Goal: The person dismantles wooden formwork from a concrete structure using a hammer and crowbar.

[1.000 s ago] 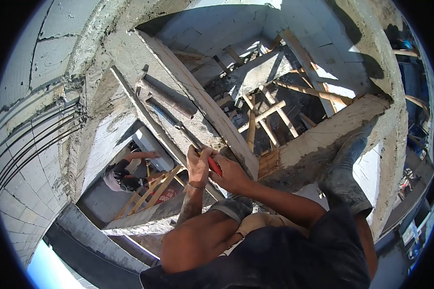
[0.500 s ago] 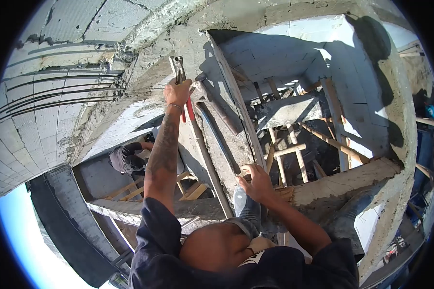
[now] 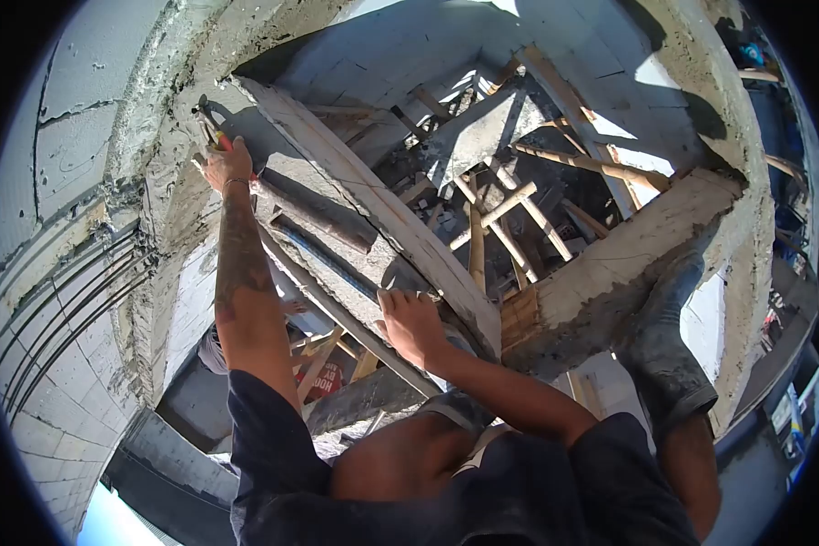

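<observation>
My left hand [image 3: 227,166] is closed around a pair of pincers [image 3: 219,138] with red handles, over the far end of a narrow concrete ledge [image 3: 387,232]. Their dark metal head points away from me, and the grip hides part of the handles. Just right of that hand lies a hammer [image 3: 314,211] with a long brown handle, its head partly hidden. Beside it, a blue metal bar [image 3: 328,261] lies along the ledge. My right hand [image 3: 414,325] is at the bar's near end with curled fingers; what they hold, if anything, is hidden.
Right of the ledge, an upright board [image 3: 364,196] borders a deep opening with wooden props [image 3: 510,214]. Another opening at left holds boards and a red printed item [image 3: 323,378]; a person [image 3: 212,351] is partly visible there. Rebar rods [image 3: 73,309] stick out at left.
The view has swung, so the ledge and tools appear further left. My left hand still has the pincers, now more tilted. The right hand stays by the blue bar's near end.
</observation>
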Demonstrator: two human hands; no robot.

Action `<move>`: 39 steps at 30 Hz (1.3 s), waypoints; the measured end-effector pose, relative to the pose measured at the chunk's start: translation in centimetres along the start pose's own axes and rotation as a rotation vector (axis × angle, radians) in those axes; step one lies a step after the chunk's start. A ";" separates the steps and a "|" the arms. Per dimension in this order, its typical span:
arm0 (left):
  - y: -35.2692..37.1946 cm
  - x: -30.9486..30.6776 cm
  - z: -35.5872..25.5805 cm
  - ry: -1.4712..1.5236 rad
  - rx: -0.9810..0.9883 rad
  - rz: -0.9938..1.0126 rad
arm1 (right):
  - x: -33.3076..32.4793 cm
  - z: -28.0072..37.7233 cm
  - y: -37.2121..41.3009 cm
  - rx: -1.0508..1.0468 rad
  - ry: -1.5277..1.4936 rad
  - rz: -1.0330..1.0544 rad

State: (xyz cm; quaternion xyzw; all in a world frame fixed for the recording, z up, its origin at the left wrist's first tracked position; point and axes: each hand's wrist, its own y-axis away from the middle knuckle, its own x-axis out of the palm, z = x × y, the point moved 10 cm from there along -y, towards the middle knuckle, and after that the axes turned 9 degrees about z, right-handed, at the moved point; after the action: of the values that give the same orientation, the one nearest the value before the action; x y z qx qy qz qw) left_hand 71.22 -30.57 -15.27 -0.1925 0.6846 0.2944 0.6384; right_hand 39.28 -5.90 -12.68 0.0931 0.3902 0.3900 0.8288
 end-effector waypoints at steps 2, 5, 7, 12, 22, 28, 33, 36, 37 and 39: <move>3.3 -1.0 -0.1 0.166 0.132 -0.091 | 0.1 0.3 -0.9 -0.035 0.061 -0.088; 12.2 -3.8 -0.6 0.162 0.271 -0.199 | 0.9 0.7 -1.8 -0.054 0.060 -0.098; 18.6 -4.1 -0.4 0.283 0.174 -0.046 | 0.7 0.7 -1.8 -0.047 0.049 -0.128; 28.3 1.7 4.2 0.574 -0.241 0.464 | 0.5 3.1 -1.4 -0.163 -0.450 0.064; 35.9 -3.1 -0.4 1.408 -0.238 0.705 | -1.4 2.9 5.1 -0.187 -0.775 0.237; 35.0 -2.3 -16.8 0.795 0.467 1.137 | -11.4 -5.9 2.5 -0.198 -1.090 -0.346; 35.3 4.3 -23.5 0.601 0.778 1.181 | -12.9 -17.2 4.2 0.104 -1.012 -0.520; 35.9 5.7 -18.4 0.365 0.715 1.142 | -11.3 -21.6 7.9 0.227 -1.019 -0.612; 36.2 5.9 -15.0 0.272 0.588 1.178 | -10.7 -22.5 8.8 0.240 -1.095 -0.626; 37.9 5.9 -9.0 0.227 0.341 1.352 | -10.3 -22.2 8.6 0.224 -1.159 -0.612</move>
State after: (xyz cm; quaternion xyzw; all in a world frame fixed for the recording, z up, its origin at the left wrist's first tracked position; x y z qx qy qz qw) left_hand 39.47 -7.24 -15.00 0.3482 0.7530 0.4934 0.2615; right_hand 14.37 -10.74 -17.86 0.2584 -0.0714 -0.0191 0.9632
